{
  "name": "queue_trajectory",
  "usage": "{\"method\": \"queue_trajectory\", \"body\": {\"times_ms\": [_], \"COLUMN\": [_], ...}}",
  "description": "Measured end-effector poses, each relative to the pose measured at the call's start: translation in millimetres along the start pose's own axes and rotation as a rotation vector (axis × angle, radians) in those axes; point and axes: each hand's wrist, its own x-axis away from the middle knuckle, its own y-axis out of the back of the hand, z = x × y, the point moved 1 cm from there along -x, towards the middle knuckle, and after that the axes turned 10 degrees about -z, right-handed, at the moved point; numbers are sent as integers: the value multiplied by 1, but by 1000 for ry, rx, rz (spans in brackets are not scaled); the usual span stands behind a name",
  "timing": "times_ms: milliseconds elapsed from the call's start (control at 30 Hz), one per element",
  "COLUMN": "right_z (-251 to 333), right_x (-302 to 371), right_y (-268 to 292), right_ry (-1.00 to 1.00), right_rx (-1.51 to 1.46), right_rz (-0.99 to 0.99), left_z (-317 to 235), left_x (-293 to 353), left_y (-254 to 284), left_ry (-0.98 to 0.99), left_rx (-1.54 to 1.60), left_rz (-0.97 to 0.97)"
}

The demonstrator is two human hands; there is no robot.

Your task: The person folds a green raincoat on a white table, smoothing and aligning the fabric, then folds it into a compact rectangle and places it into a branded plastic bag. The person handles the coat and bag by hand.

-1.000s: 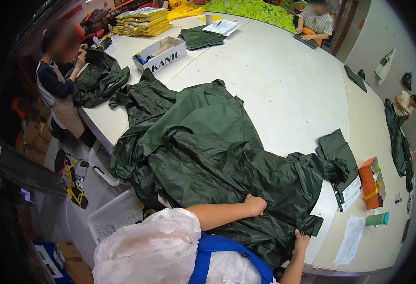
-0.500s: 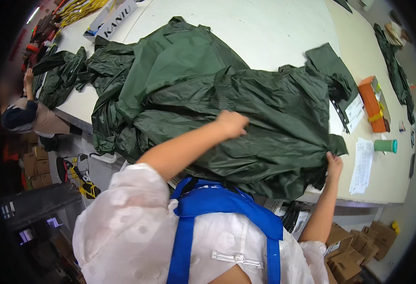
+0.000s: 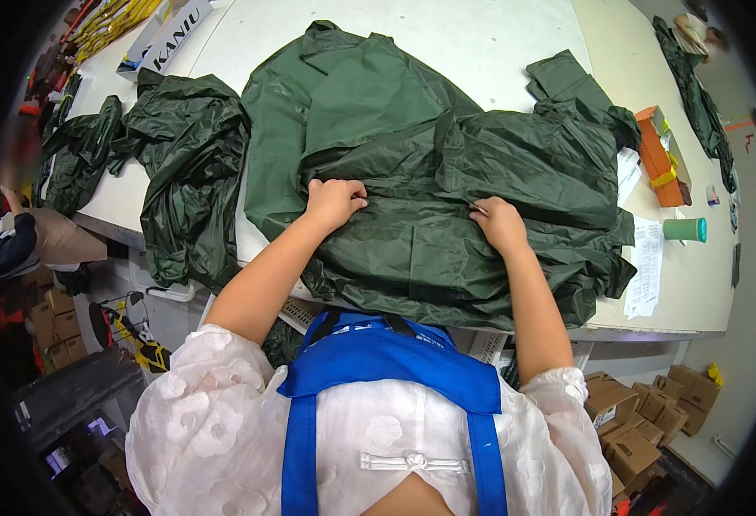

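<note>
A dark green rain jacket (image 3: 412, 262) of thin, shiny cloth lies spread and creased on the table in front of me, its near edge by my waist. My left hand (image 3: 335, 205) is closed on a fold of it at the left. Further right, my right hand (image 3: 500, 225) pinches the same jacket along a crease running between the two hands. Smoother green cloth (image 3: 361, 120) lies behind and to the left, partly covered by the creased part. I cannot tell whether it belongs to the same jacket.
More crumpled green garments (image 3: 193, 163) lie at the left. On the white table (image 3: 515, 30) at the right are an orange box (image 3: 660, 159), printed sheets (image 3: 646, 275) and a green cylinder (image 3: 684, 230). Cardboard boxes (image 3: 632, 456) stand below. Another person (image 3: 51, 236) is at far left.
My right hand has come in from the jacket's right edge to its middle. My left hand has moved left to another fold. The jacket's near part lies flatter, apart from the left pile.
</note>
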Motion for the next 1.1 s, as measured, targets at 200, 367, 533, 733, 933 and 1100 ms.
{"method": "queue_trajectory", "body": {"times_ms": [200, 367, 533, 733, 933, 1100], "right_z": [-15, -17, -13, -11, -11, -18], "right_x": [-14, -16, -30, -22, -24, -18], "right_y": [-15, -20, -13, -13, -16, -10], "right_ry": [-160, -162, -192, -174, -145, -82], "right_rx": [-121, -147, -80, -81, -74, -34], "right_rz": [184, 198, 304, 264, 272, 232], "left_z": [-3, 3, 12, 22, 14, 19], "left_x": [-13, -28, -36, -36, -42, -12], "left_y": [-11, -11, -7, -9, -8, 9], "left_ry": [217, 136, 13, -12, 44, -67], "left_rx": [53, -37, -25, 40, -60, -144], "left_rz": [100, 189, 223, 320, 323, 193]}}
